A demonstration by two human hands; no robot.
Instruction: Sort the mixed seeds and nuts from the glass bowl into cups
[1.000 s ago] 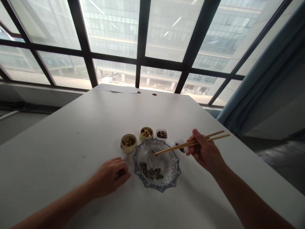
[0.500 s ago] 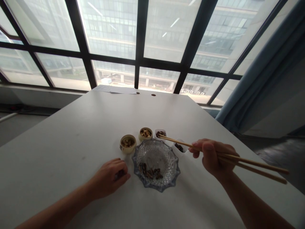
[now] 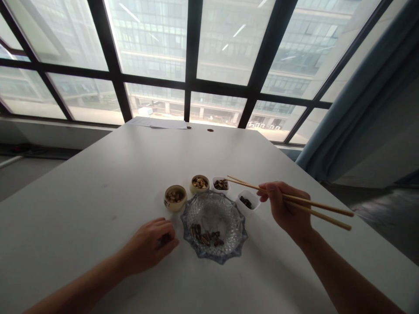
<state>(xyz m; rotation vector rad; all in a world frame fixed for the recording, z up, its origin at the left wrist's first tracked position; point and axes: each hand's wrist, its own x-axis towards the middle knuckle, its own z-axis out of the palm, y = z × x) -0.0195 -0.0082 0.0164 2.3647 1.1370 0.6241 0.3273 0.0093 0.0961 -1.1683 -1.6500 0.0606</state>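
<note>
My right hand [image 3: 288, 207] is closed around a pair of wooden chopsticks [image 3: 247, 185]. Their tips are slightly apart over the right rim of a small white bowl [image 3: 214, 186] of striped seeds [image 3: 221, 185], and I see nothing between them. A scalloped glass dish [image 3: 212, 209] lies in front of me, with several dark, striped pieces [image 3: 205, 237] at its near left. Left of the dish, my left hand [image 3: 152, 242] rests on the table, fingers loosely curled, thumb apart, nothing visible in it.
Behind the glass dish stand two cream cups, one [image 3: 170, 205] with brownish nuts, the other [image 3: 199, 190] with pale nuts. A second white bowl [image 3: 253, 205] holds dark pieces, close to my right hand. Papers [image 3: 160, 123] lie at the far edge of the white table [image 3: 137, 165].
My right hand has drawn back slightly up and to the right. The chopstick tips have left the seeds in the white bowl and risen to its right rim. My left hand stays put.
</note>
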